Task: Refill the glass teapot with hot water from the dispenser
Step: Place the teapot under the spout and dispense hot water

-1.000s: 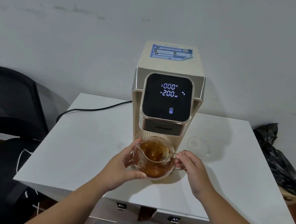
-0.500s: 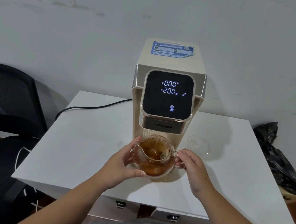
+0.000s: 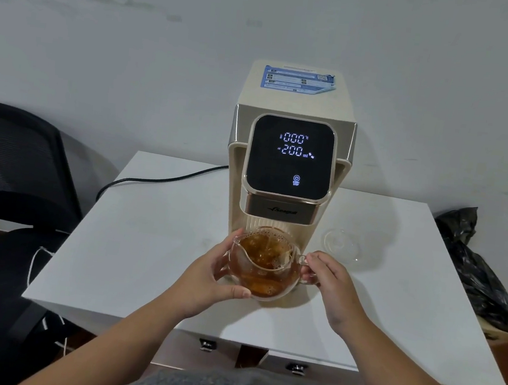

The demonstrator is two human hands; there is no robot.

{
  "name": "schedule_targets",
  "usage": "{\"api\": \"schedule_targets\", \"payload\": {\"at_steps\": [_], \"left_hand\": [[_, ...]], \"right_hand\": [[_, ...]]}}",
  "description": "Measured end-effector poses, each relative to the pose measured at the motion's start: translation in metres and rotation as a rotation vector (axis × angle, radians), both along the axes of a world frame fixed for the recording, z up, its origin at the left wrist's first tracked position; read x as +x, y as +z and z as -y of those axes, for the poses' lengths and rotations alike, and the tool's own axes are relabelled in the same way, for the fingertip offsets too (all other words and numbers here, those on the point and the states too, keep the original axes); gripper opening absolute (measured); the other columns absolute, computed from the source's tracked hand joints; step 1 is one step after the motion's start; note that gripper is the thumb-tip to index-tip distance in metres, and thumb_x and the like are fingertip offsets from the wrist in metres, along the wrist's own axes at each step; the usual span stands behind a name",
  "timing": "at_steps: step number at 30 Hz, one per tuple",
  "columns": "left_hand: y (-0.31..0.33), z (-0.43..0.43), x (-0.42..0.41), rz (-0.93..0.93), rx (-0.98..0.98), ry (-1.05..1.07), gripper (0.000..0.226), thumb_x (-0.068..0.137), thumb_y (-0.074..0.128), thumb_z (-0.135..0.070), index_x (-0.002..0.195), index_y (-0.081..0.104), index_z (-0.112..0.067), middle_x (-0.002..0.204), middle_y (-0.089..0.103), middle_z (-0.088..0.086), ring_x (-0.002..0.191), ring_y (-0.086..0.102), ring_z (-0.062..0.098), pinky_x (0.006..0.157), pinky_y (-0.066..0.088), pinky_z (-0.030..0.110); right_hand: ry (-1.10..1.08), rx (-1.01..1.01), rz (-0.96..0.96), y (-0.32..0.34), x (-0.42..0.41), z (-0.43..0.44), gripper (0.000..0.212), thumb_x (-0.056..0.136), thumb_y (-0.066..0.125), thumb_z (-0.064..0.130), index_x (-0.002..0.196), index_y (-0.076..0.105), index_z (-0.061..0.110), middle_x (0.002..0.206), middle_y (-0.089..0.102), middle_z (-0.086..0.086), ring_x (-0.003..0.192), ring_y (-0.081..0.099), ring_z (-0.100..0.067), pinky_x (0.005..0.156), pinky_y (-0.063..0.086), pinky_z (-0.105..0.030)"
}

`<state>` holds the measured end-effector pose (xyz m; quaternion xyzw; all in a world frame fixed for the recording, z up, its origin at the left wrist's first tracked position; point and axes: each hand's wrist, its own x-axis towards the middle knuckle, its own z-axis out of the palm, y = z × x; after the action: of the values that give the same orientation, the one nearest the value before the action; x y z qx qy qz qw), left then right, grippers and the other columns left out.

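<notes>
The glass teapot (image 3: 265,267) stands under the spout of the cream water dispenser (image 3: 290,164), holding brown tea with bubbles on top. A thin stream of water falls into it. My left hand (image 3: 209,278) cups the teapot's left side, thumb along its lower front. My right hand (image 3: 331,280) pinches the glass handle on the right. The dispenser's black screen reads 000 °C and 200 ml, with a lit start/stop icon. The teapot's glass lid (image 3: 343,244) lies on the table to the right of the dispenser.
The white table (image 3: 154,238) stands against a pale wall. A black power cord (image 3: 160,179) runs left from the dispenser. A black mesh chair (image 3: 12,185) is at the left, a black plastic bag (image 3: 470,265) at the right edge.
Both hands stay on the teapot under the spout. The tea level looks slightly higher and foamier. The view has shifted a little.
</notes>
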<state>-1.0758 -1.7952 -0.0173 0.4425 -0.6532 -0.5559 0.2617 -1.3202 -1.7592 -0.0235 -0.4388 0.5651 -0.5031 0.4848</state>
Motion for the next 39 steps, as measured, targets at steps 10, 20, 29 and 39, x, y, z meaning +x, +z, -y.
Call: {"api": "schedule_targets", "payload": {"at_steps": [10,20,29,39], "left_hand": [[0.0017,-0.0007,0.0002,0.010,-0.003,-0.006,0.101,0.068,0.088,-0.030,0.146,0.027,-0.051,0.142,0.045,-0.023,0.131,0.047,0.006,0.110,0.041,0.033],[0.0045,-0.0008,-0.0013,0.008,-0.001,0.000,0.102,0.068,0.088,-0.032,0.147,0.026,-0.049,0.146,0.045,-0.018,0.133,0.046,0.011,0.110,0.042,0.033],[0.0049,-0.0018,-0.0008,0.001,0.009,0.001,0.101,0.068,0.088,-0.029,0.146,0.028,-0.049,0.143,0.048,-0.019,0.131,0.050,0.009,0.109,0.044,0.032],[0.0085,-0.0031,-0.0024,0.015,0.017,0.013,0.102,0.068,0.088,-0.026,0.147,0.026,-0.047,0.147,0.044,-0.014,0.134,0.047,0.014,0.110,0.043,0.038]], "right_hand": [[-0.002,0.005,-0.011,-0.0010,-0.0005,0.0001,0.025,0.082,0.054,0.042,0.071,0.069,0.025,0.067,0.064,0.008,0.066,0.058,-0.004,0.066,0.049,-0.017],[0.003,0.002,0.003,-0.0005,-0.0004,-0.0002,0.024,0.083,0.055,0.040,0.071,0.068,0.024,0.066,0.063,0.008,0.066,0.057,-0.006,0.066,0.048,-0.017],[0.012,-0.024,0.004,-0.0024,-0.0017,-0.0003,0.029,0.094,0.052,0.024,0.070,0.068,0.023,0.067,0.062,0.008,0.066,0.057,-0.005,0.065,0.047,-0.016],[0.006,-0.018,-0.003,-0.0012,-0.0006,-0.0002,0.025,0.089,0.053,0.032,0.070,0.067,0.023,0.067,0.062,0.008,0.065,0.057,-0.006,0.064,0.046,-0.016]]}}
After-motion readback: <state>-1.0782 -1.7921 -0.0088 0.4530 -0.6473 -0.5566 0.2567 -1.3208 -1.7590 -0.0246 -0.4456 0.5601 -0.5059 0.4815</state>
